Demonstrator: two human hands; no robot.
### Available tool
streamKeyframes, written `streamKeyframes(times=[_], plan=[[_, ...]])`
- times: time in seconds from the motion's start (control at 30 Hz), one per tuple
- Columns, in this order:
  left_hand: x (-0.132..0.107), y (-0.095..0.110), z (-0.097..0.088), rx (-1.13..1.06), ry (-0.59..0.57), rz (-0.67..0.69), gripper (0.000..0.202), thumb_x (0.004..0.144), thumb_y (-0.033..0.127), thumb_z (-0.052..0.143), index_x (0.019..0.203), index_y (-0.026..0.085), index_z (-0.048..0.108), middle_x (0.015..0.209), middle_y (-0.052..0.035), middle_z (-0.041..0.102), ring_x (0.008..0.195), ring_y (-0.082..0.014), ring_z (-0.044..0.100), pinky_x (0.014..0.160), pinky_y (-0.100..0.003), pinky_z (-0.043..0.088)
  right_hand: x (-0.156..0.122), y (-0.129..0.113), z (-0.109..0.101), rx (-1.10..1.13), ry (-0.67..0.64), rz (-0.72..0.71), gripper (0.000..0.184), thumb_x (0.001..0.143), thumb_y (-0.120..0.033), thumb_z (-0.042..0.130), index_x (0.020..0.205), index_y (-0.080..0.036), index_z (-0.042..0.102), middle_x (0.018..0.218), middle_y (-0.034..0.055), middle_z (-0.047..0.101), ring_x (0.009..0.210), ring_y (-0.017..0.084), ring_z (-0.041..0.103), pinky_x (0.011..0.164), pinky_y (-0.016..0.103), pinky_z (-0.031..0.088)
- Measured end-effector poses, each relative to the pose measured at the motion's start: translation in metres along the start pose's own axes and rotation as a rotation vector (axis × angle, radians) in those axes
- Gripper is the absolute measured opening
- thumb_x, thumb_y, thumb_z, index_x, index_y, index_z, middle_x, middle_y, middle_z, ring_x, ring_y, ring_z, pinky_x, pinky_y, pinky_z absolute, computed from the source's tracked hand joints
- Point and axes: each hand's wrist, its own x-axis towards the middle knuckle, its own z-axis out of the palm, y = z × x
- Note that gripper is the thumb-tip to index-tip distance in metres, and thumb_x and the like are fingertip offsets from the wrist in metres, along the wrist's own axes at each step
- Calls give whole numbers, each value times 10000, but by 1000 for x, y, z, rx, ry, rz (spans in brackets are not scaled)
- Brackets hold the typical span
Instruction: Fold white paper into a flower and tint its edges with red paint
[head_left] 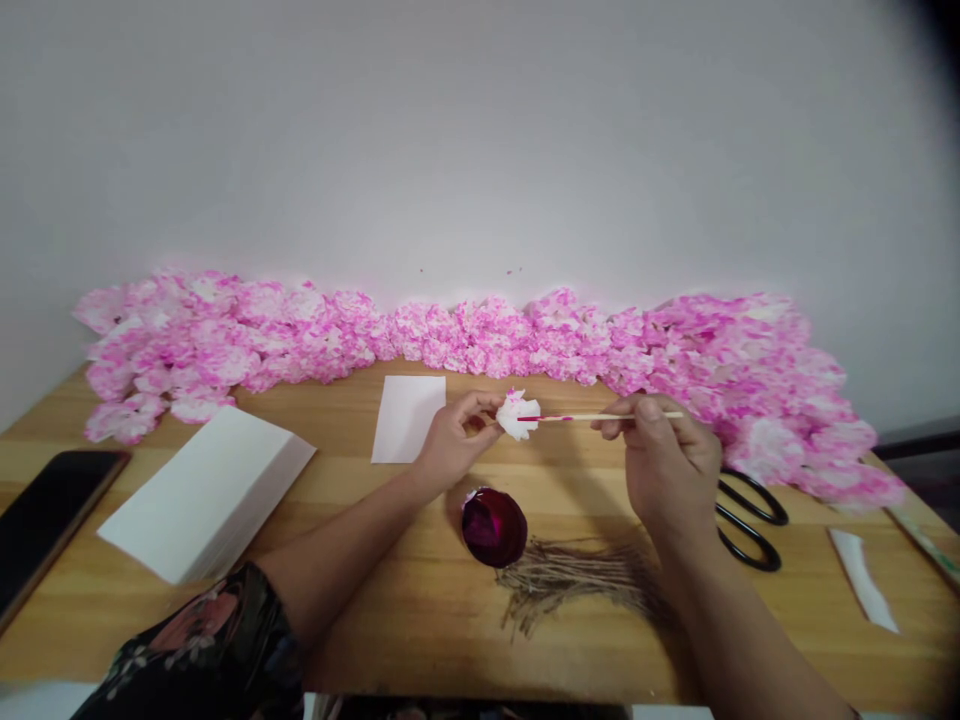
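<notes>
Between the fingertips of my left hand is a small white paper flower, with a few pink marks along its upper edge. My right hand grips a thin wooden stick held level. The stick's magenta-stained tip lies against the flower, touching or just in front of it. Below the flower stands a small round cup of dark magenta liquid. A bundle of thin brown twigs or wires lies to the right of the cup, partly behind my right forearm.
Many pink and white paper flowers line the wall along the wooden table. A white paper stack, a white sheet and a phone lie left. Black-handled scissors and a white paper strip lie right.
</notes>
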Motion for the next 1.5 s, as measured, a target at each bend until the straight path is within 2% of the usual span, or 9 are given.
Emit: streamKeyframes(times=[0.33,0.47,0.73,0.8,0.93,1.03,1.1,1.3,1.5], plan=[[0,-6,-1,-9,2,0,236,772,175,674,1006,158,648,978,-61,708,830,-130,635,772,-236,497,3,1,-1,33,-32,65,205,868,-377,617,768,-204,661,644,-6,615,635,153,585,634,311,461],[0,-8,-2,-18,-7,4,233,776,196,669,1005,160,645,981,-58,702,827,-128,631,778,-241,494,5,-1,1,199,-46,90,222,867,-383,599,744,-205,650,611,-10,591,603,154,580,602,308,472],[0,-2,-1,-37,-1,-9,222,753,200,675,968,156,641,935,-57,699,808,-130,624,751,-243,484,2,5,-5,-1,-143,62,241,894,-412,555,743,-246,645,629,-7,583,650,180,588,656,330,472],[1,-1,-1,-70,5,-15,215,743,195,678,948,150,633,902,-54,697,800,-130,625,741,-241,481,2,-3,-7,5,-302,37,275,914,-419,515,734,-250,638,616,-6,571,628,178,578,621,321,464],[3,2,-2,-115,18,-39,235,721,165,683,945,149,614,914,-52,702,800,-127,629,755,-243,476,0,-34,-2,-224,-823,-112,285,949,-339,485,755,-203,643,661,11,609,612,141,551,591,278,421],[4,5,-4,-158,27,-30,261,719,186,701,954,147,593,934,-56,702,831,-132,633,781,-248,470,-7,-52,0,-397,-1106,-291,253,972,-288,461,906,-189,685,764,38,647,716,145,574,664,274,416],[4,8,-4,-217,9,-17,279,720,218,719,952,148,583,958,-60,697,880,-143,635,800,-253,468,-15,-56,-4,-468,-1199,-352,247,981,-267,451,1076,-219,674,825,42,656,768,151,584,692,275,415],[1,19,-3,-351,-44,-56,328,684,313,774,906,153,592,940,-41,682,874,-148,622,776,-252,470,-30,-44,-22,-610,-1145,-283,347,985,-229,437,1307,-284,555,914,41,671,815,152,623,692,254,458],[-5,30,1,-389,-42,-75,351,657,322,793,916,159,621,921,-28,677,874,-151,606,816,-270,466,-20,-29,-35,-687,-862,-238,329,963,-248,443,1258,-283,586,1035,59,699,939,208,657,798,352,536]])
